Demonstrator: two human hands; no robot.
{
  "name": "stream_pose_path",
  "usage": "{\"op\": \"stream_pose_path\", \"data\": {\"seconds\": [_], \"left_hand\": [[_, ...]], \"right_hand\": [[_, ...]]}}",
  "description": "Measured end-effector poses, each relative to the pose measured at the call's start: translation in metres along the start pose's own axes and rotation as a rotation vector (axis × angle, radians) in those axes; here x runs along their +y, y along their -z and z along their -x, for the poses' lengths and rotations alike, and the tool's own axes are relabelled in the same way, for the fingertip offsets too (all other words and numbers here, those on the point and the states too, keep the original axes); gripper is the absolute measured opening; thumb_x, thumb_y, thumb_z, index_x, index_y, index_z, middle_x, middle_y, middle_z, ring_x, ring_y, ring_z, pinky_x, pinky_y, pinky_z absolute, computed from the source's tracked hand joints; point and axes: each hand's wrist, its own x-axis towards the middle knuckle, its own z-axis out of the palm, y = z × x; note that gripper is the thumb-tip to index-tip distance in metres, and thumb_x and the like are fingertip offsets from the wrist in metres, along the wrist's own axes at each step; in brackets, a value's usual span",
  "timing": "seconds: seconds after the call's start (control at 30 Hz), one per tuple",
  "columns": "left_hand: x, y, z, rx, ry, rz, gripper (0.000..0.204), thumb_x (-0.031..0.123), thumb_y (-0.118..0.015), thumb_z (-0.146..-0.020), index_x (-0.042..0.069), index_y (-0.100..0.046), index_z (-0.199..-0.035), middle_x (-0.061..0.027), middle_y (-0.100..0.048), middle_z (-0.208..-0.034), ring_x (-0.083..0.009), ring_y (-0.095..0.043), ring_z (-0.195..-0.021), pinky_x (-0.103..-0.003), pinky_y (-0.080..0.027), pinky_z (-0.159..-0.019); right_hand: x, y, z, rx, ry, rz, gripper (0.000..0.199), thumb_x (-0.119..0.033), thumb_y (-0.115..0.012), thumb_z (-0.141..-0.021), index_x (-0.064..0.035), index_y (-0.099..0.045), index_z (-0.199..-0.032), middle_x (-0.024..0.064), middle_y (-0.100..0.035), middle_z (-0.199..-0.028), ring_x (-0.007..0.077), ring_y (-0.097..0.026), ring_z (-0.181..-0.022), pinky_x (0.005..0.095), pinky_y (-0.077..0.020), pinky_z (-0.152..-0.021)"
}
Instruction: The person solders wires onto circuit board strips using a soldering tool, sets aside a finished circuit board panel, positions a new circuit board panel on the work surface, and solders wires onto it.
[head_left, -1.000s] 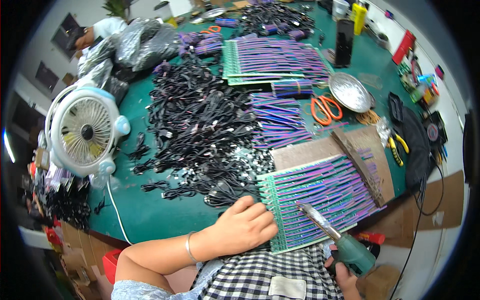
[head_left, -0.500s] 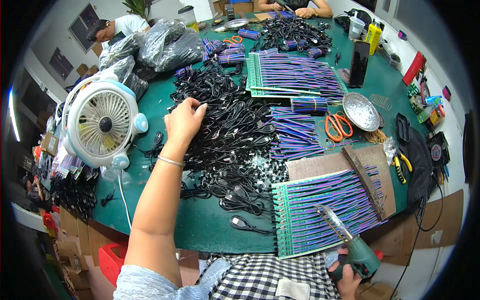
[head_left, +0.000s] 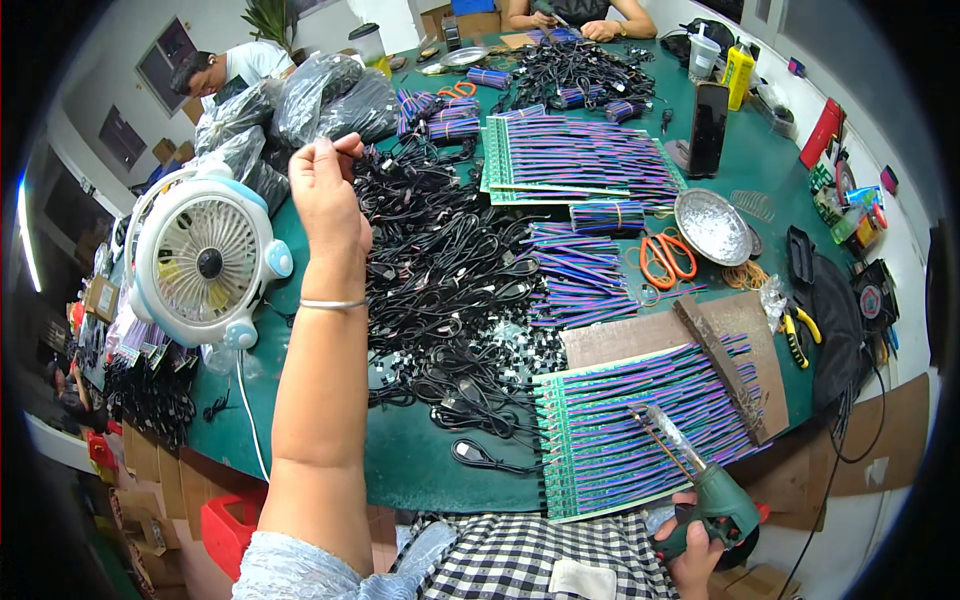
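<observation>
At the worktop's (head_left: 430, 475) near edge, the right hand (head_left: 692, 556) grips a soldering gun (head_left: 712, 486), likely rigid, best held by its handle (head_left: 728, 512), the left hand (head_left: 325, 190) half-curled, contents unclear.

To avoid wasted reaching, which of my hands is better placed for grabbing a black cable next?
Your left hand, probably: it's beside the black cables, while your right hand grips the green soldering tool.

The left hand (head_left: 328, 195) is turned away, so we can't tell if it holds something. The green tool (head_left: 725, 502) hides some of the right hand (head_left: 694, 562), and its tip is too small to see well. The top edge cuts off the head of the person (head_left: 580, 12) across the table (head_left: 420, 470).
</observation>
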Motion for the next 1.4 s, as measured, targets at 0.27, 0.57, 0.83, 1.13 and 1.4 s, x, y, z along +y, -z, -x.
{"op": "stream_pose_path", "data": {"seconds": [0.27,0.57,0.83,1.13,1.4], "left_hand": [[0.009,0.01,0.021,-0.258,0.049,-0.187,0.01,0.013,-0.055,-0.093,0.005,-0.056,-0.087,-0.0077,-0.062,-0.083,-0.0107,-0.057,-0.074,-0.023,-0.045,-0.066],[0.05,0.039,0.005,-0.176,-0.002,0.292,0.01,0.013,-0.052,-0.095,0.004,-0.056,-0.096,-0.0101,-0.064,-0.091,-0.0225,-0.061,-0.09,-0.034,-0.043,-0.09],[0.052,0.05,0.042,-0.302,0.22,0.343,0.009,0.019,-0.052,-0.096,0.011,-0.055,-0.099,-0.0029,-0.06,-0.083,-0.0179,-0.06,-0.084,-0.034,-0.046,-0.082],[0.103,0.0,0.072,-0.535,-0.393,-0.428,0.01,0.009,-0.058,-0.087,0.004,-0.059,-0.095,-0.0068,-0.061,-0.075,-0.0144,-0.055,-0.066,-0.028,-0.044,-0.061],[0.101,-0.021,0.208,-1.392,-0.184,-0.727,0.026,0.005,-0.062,-0.07,0.01,-0.064,-0.096,-0.0026,-0.06,-0.076,-0.0213,-0.057,-0.069,-0.034,-0.042,-0.062]], "right_hand": [[0.003,0.008,-0.003,-0.128,-0.096,-0.005,0.052,-0.028,-0.052,-0.087,0.0095,-0.038,-0.121,0.0212,-0.055,-0.108,0.0187,-0.06,-0.059,0.0291,-0.0507,-0.052],[0.0,-0.01,-0.005,0.001,0.008,-0.069,0.053,-0.027,-0.052,-0.087,0.0094,-0.037,-0.122,0.0213,-0.055,-0.108,0.0188,-0.059,-0.06,0.0299,-0.051,-0.051],[-0.007,-0.022,-0.012,-0.002,-0.018,-0.211,0.057,-0.029,-0.052,-0.09,0.0017,-0.03,-0.131,0.023,-0.052,-0.115,0.0191,-0.061,-0.064,0.0302,-0.0533,-0.053],[0.001,-0.009,-0.004,-0.083,-0.194,-0.317,0.055,-0.043,-0.049,-0.092,-0.0041,-0.035,-0.128,0.0155,-0.059,-0.083,0.0232,-0.06,-0.061,0.0408,-0.0541,-0.065],[-0.03,-0.051,-0.027,-0.255,-0.323,-0.139,0.013,-0.002,-0.048,-0.083,0.0045,-0.057,-0.089,0.0136,-0.06,-0.087,0.0223,-0.061,-0.076,0.039,-0.0518,-0.079]]}}
